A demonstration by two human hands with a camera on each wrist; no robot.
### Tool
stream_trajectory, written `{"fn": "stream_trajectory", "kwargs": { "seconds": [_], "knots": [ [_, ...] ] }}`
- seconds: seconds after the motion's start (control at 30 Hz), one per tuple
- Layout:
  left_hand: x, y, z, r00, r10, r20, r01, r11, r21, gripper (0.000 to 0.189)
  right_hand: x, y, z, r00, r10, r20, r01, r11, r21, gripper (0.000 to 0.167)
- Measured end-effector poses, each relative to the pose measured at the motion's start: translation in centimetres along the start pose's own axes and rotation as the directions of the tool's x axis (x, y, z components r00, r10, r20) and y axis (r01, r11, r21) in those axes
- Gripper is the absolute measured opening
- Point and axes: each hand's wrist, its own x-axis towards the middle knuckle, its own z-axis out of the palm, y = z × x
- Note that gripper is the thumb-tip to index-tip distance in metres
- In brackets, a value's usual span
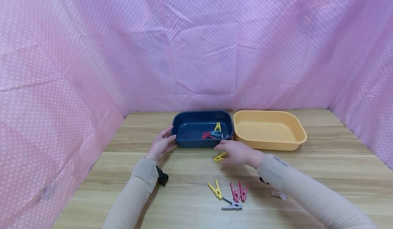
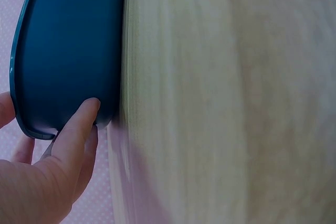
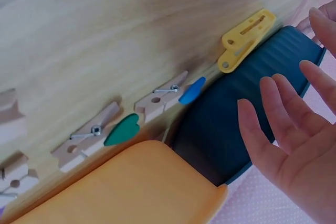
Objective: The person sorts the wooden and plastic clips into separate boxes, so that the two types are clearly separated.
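My left hand [image 1: 160, 145] rests at the left end of the dark blue basin [image 1: 181, 143], its fairly straight fingers touching the wall and rim. In the left wrist view, a fingertip [image 2: 90, 106] lies against the basin's outer wall. My right hand [image 1: 241, 153] is in front of the basin's right part. Its fingers are spread with nothing held in the right wrist view. A yellow clothespin [image 1: 219, 157] lies beside those fingers, close to the basin's front wall. Inside the basin are yellow [image 1: 217, 127], red [image 1: 205, 135] and blue clothespins [image 1: 216, 133].
A yellow-orange basin [image 1: 270, 145] adjoins the blue one. Nearer lie a yellow clothespin [image 1: 216, 190], two pink clothespins [image 1: 238, 192], a grey clothespin [image 1: 232, 205] and a pale clip [image 1: 278, 195]. In the right wrist view, wooden clothespins [image 3: 86, 136] with coloured hearts [image 3: 122, 129] line the basins' front.
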Motion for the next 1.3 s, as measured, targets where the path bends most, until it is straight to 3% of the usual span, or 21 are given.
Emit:
{"fn": "stream_trajectory", "kwargs": {
  "seconds": [0.63,1.0,1.3],
  "knots": [
    [-0.1,-0.4,-0.2,1.0,0.025,0.005,-0.025,0.999,0.02,0.055,0.3,-0.3,0.8,0.989,0.109,0.098,-0.108,0.994,-0.022,0.042],
    [0.0,-0.6,-0.2,0.999,0.032,0.013,-0.032,0.999,0.01,0.055,0.5,0.0,1.7,0.993,0.065,0.099,-0.057,0.995,-0.086,0.041],
    [0.1,-0.4,-0.1,1.0,0.019,0.005,-0.02,1.0,0.015,0.054,0.5,-0.1,1.8,0.997,-0.031,0.073,0.039,0.993,-0.114,0.025]
  ]
}}
